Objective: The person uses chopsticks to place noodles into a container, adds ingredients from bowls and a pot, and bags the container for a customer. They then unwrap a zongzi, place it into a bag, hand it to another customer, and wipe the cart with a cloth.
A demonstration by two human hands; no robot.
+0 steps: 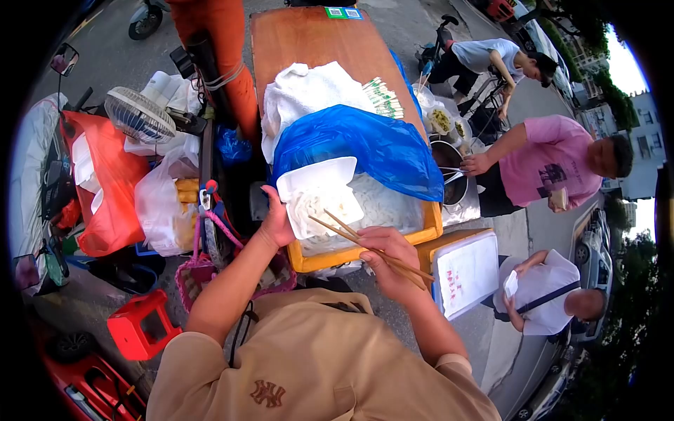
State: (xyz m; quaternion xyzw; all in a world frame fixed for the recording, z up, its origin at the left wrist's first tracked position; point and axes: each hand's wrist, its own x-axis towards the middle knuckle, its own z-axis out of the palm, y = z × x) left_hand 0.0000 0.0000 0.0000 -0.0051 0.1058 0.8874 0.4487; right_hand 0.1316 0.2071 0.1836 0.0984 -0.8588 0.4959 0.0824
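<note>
Noodles (302, 206) lie in the yellow crate (365, 255) and the open foam box (330, 170) over its near left corner, left hand (275, 219) clasping the box's left side. Right hand (390, 254), by the crate's near edge, closes around chopsticks (414, 271) slanting leftward, tips over the box.

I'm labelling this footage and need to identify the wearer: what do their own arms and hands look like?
Short tan sleeves, matching the shirt, leave both forearms bare. The left hand and right hand have no gloves, and no watch shows on either wrist. The shirt's front has a dark brown interlocking-letter logo. Rings are too small to tell.
</note>
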